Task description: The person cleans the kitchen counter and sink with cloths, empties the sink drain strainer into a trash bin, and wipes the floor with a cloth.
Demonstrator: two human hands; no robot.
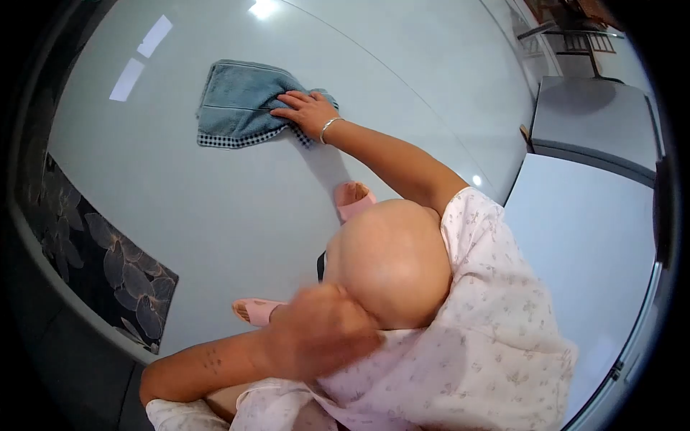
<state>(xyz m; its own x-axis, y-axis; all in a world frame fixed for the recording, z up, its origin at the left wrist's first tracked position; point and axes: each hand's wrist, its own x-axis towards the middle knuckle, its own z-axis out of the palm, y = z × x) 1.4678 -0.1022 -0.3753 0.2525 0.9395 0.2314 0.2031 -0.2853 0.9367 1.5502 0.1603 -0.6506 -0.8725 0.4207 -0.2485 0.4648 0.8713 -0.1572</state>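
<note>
A blue-grey towel [241, 100] with a black-and-white checked edge lies on the shiny pale floor. My right hand [310, 113], with a silver bangle at the wrist, presses down on its right end. The fingers bend over the cloth, which bunches up under the palm and pokes out on both sides. Close to my bent knee [392, 258], my left hand [320, 330] is blurred by motion. Its fingers are smeared, and I see no object in it.
My feet wear pink slippers [354, 202]. A dark floral mat [126, 273] lies at the left. White and grey cabinet-like units [589, 237] stand at the right. Chair legs [593, 57] show at the upper right.
</note>
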